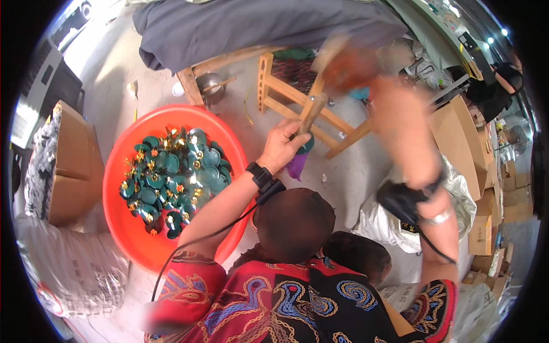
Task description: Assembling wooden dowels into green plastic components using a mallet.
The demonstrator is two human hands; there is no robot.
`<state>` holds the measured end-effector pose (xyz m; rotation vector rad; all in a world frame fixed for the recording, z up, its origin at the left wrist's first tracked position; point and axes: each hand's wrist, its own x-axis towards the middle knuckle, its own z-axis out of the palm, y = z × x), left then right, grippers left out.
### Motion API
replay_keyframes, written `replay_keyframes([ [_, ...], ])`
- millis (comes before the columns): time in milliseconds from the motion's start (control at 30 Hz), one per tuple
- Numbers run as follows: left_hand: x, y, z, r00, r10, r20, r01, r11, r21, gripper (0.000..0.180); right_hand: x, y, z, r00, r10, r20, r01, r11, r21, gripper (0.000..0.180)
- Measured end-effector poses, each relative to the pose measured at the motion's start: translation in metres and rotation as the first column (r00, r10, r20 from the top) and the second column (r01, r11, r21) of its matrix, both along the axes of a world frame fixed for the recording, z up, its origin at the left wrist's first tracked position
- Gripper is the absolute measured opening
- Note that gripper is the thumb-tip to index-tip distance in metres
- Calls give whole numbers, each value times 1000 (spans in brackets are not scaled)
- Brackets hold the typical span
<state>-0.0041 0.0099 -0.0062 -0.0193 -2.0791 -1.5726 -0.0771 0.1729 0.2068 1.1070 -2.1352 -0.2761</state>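
My left hand is closed around a short wooden piece with a small metal spot at its upper end. Just below that hand, a green round part and a purple piece show partly. My right hand is raised at the right and smeared by motion. A blurred reddish-brown shape lies beyond it; whether my fingers hold it I cannot make out. Behind the wooden piece stands a small wooden frame. To the left, a red basin holds many dark green discs with gold-coloured fittings.
A metal pot sits beyond the basin, beside a wooden leg. Grey cloth covers something at the back. At the left are an open carton and a plastic-wrapped sack. A white sack and cartons stand at the right.
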Motion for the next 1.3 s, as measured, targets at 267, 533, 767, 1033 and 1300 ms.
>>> replay_keyframes([
  [267, 2, -12, -7, 994, -82, 65, 74, 990, 121, 16, 24, 5, -8, 696, 296, 654, 218, 781, -585, 27],
  [533, -30, 2, 59, 904, -426, 32, 292, 670, 682, 15, 86, 97, -101, 360, 153, 920, 320, 906, -276, 28],
  [767, -90, 167, 149, 662, -748, -40, 636, 534, 557, 23, 81, 124, -131, 611, -96, 786, 401, 893, -203, 19],
  [1033, -110, 227, 164, 750, -657, 76, 575, 705, 415, 23, 89, 124, -134, 607, -28, 794, 278, 944, -180, 14],
  [1300, -5, -57, 71, 957, -186, 221, 129, 959, 252, 13, 71, 137, -127, 578, 181, 796, 337, 836, -434, 27],
])
